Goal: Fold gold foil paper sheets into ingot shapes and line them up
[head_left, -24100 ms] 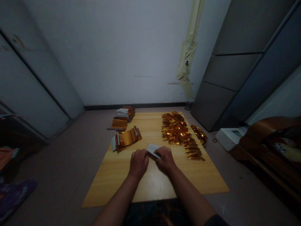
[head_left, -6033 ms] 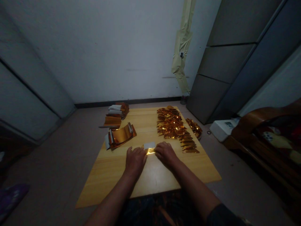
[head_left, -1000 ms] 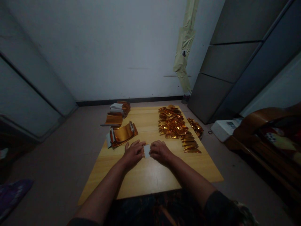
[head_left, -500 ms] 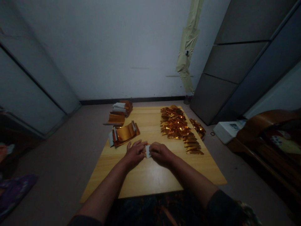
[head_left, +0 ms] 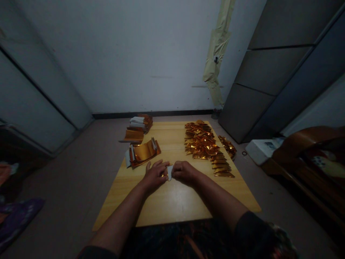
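My left hand (head_left: 155, 176) and my right hand (head_left: 183, 172) meet on the yellow wooden board (head_left: 172, 205), pinching a small folded piece of white-backed gold foil (head_left: 169, 173) between them. Much of that piece is hidden by my fingers. Up and to the left of my left hand lies a stack of gold foil sheets with white backing (head_left: 143, 153). To the right of my right hand, a row of folded gold foil triangles (head_left: 222, 166) runs down from a large heap of them (head_left: 199, 142).
Farther back on the board are gold foil strips (head_left: 134, 135) and a white-and-gold stack (head_left: 138, 124). A small gold heap (head_left: 228, 147) sits at the right edge. Beyond it are a white box (head_left: 260, 151), a wooden seat (head_left: 293, 158) and grey cabinets (head_left: 269, 72).
My hands have closed in from either side of the white piece. It has gone from lying flat to being pinched into a narrower folded shape. The head view has shifted slightly.
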The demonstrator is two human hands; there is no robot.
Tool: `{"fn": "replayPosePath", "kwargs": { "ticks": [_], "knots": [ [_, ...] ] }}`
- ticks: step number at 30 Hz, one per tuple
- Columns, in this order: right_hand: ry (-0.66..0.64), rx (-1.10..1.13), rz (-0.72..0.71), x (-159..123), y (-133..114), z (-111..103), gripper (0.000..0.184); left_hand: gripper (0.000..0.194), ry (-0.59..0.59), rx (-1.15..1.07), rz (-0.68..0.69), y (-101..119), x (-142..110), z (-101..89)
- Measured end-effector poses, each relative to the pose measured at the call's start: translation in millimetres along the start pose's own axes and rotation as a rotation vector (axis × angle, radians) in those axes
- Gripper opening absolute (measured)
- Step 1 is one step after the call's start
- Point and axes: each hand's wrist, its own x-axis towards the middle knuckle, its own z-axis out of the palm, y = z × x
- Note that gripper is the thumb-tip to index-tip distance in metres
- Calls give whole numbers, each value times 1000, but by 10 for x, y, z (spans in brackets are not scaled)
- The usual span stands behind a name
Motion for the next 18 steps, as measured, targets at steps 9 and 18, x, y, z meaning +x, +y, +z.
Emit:
{"fn": "replayPosePath", "kwargs": {
  "ticks": [9, 18],
  "knots": [
    [-17, -373, 130, 110, -91, 56, 10, 9, 5, 5, 1, 34, -6, 3],
    [5, -426, 152, 118, -140, 86, 14, 25, -5, 6, -7, 28, 1, 6]
  ]
}}
